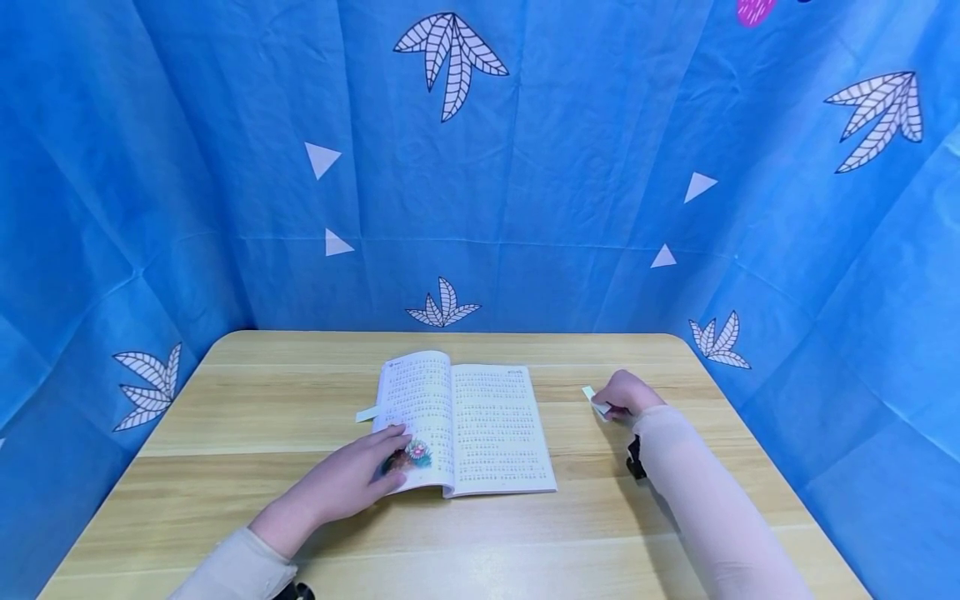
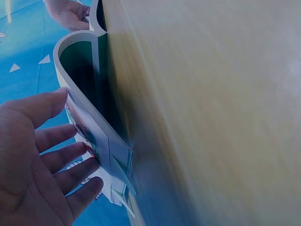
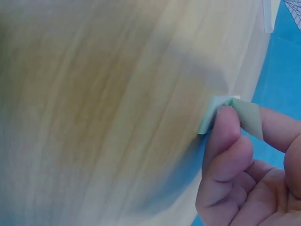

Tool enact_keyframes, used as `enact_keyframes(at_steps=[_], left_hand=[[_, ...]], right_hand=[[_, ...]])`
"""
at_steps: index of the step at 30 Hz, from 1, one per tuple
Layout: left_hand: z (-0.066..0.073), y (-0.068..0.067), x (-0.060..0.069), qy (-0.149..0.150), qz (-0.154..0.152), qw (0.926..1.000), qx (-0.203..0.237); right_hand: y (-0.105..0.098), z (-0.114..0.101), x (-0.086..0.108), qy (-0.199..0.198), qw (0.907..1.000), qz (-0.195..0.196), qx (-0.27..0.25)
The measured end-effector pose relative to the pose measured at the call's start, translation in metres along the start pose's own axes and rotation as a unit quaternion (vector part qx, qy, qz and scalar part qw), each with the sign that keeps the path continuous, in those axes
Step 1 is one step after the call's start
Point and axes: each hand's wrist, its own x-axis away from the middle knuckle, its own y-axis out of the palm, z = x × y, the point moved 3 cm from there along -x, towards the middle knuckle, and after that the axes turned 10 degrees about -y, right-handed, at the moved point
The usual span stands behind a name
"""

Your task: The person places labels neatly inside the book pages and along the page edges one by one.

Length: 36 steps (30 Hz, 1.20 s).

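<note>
As a person's left hand (image 1: pixel 352 479) rests on the left page of an open book (image 1: pixel 498 425), fingers spread and gripping nothing, the right hand (image 1: pixel 628 393), well apart, pinches a pale green slip (image 3: pixel 249 118) above the bench (image 1: pixel 285 392). The book lies under the left fingertips, its other page toward the right hand. Should the left hand lift, the bowed pages could spring up and lose the place; should it slide outward, it could bend the marker strip (image 1: pixel 367 413) just beyond its fingers. The slip, doubled over at the right fingertips, could crease or cling to itself if it is sticky. The left wrist view alone reveals a dark hollow beneath the arched pages and what look like two strips; the head view shows one. Only the right wrist view makes the slip's fold plain.
</note>
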Motion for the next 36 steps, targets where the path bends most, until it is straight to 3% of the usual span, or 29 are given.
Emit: enact_keyframes(at_steps=[11,20,31,36], left_hand=[[0.001,0.001,0.000,0.004,-0.003,1.0000,0.001],[0.002,0.000,0.001,0.005,-0.002,1.0000,0.005],[0.001,0.001,0.000,-0.001,-0.005,1.0000,0.002],[0.001,0.001,0.000,0.002,-0.003,1.0000,0.000]], right_hand=[[0.001,-0.001,-0.004,-0.009,0.9996,0.018,-0.017],[0.004,-0.002,-0.002,0.022,0.9936,0.004,-0.111],[0.007,-0.011,-0.003,0.013,0.9959,-0.012,-0.089],[0.006,-0.009,-0.006,0.012,0.9926,-0.017,-0.119]])
